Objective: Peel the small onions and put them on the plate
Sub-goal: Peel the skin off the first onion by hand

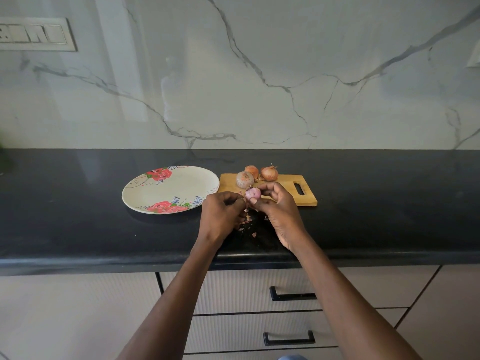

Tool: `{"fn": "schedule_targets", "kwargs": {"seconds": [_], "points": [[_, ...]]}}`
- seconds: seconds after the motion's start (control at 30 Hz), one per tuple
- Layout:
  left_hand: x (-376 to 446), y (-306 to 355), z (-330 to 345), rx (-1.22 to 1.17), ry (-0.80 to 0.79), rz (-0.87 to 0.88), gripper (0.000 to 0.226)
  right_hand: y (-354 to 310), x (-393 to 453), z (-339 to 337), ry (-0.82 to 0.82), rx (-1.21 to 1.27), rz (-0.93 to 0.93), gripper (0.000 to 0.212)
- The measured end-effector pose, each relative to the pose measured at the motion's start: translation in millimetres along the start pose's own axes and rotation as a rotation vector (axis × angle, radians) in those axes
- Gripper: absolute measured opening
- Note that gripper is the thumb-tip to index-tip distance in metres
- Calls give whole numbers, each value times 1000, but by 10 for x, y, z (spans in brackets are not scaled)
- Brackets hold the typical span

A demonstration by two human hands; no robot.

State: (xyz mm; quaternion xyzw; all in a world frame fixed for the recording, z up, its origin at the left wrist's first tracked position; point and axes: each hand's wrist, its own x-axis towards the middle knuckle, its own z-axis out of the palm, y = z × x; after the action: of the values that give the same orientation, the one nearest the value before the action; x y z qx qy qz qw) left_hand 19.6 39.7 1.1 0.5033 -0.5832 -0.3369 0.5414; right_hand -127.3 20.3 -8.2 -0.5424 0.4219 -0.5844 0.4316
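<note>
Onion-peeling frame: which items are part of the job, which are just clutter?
In the job: onion being peeled, held by right hand; left hand; three unpeeled onions; floral plate; cutting board.
Lying about: peel scraps; wall switch panel; drawers.

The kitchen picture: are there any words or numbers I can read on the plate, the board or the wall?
None can be read.
The plate: only painted roses and small blue flowers, no words.
The cutting board: plain wood, no label.
The switch panel on the wall: blurred, any marks are too unclear to read.
The drawers: no writing, only black handles.
</note>
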Motion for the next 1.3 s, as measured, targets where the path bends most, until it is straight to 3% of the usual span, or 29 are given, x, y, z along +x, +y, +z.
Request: {"fn": "schedule_targets", "kwargs": {"seconds": [0.23, 0.47, 0.8, 1.07, 1.2, 1.3], "points": [[-16, 14, -6, -72, 7, 5, 15, -9, -12, 2, -18, 23, 29, 25], [-22, 17, -12, -102, 66, -22, 18, -79, -20, 6, -19, 232, 111, 18], [46, -54, -17, -62, 225, -132, 22, -108, -3, 10, -38, 321, 162, 17], [45, 5, -5, 1, 170, -73, 24, -132, -29, 17, -53, 325, 178, 19], [8, 12, -17, 16, 156, -47, 56, -126, -52, 4, -76, 305, 164, 11], [-42, 75, -42, -238, 35, -94, 28, -133, -71, -7, -91, 286, 128, 20]]}}
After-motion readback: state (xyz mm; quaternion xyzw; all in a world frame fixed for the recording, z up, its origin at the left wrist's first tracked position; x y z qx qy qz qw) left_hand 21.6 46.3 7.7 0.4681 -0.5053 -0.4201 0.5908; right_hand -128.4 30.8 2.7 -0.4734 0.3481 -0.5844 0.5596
